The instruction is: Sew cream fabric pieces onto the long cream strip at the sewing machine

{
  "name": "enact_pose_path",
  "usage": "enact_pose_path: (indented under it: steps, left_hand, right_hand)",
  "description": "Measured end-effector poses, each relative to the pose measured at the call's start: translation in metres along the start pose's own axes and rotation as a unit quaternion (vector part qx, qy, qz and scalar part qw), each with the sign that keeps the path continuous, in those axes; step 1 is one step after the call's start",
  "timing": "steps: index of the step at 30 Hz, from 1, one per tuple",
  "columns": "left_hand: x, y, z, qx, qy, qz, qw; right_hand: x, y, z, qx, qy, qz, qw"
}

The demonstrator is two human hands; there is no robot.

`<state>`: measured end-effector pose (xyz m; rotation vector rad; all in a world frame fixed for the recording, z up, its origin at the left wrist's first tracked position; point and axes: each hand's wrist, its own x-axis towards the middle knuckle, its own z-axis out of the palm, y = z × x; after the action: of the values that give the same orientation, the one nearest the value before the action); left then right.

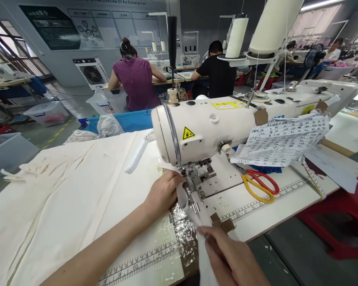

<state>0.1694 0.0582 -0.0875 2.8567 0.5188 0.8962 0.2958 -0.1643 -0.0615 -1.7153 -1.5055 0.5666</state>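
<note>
Running lengthwise from the machine [197,123] toward the camera, a white strip [199,217] is right-hand [231,254] pinched, left-hand [164,191] grip unclear.

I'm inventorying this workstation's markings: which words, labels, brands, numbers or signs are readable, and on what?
"Is The Lifeline Of An Enterprise": on the grey wall; the word before it is cut off.
Yellow warning triangle: on the sewing machine.
Blue lettering: on the sewing machine, mostly hidden by the paper sheet.
Too small or blurred: paper sheet writing, yellow label, wall panels, ruler scale numbers.
</note>
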Motion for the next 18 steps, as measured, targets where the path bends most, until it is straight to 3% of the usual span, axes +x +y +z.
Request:
enact_pose_path:
  steps: [6, 11, 18]
  left_hand:
    - [-0.002, -0.003, -0.001, -0.109, 0.018, -0.026, 0.994]
    - [0.000, -0.004, -0.004, -0.128, 0.013, -0.030, 0.991]
    - [0.001, -0.006, -0.003, -0.135, 0.024, -0.021, 0.990]
  right_hand:
    - [0.027, 0.026, 0.015, -0.117, 0.110, -0.040, 0.986]
    - [0.044, 0.018, 0.021, -0.198, 0.099, -0.078, 0.972]
    - [0.058, 0.021, 0.029, -0.232, 0.096, -0.076, 0.965]
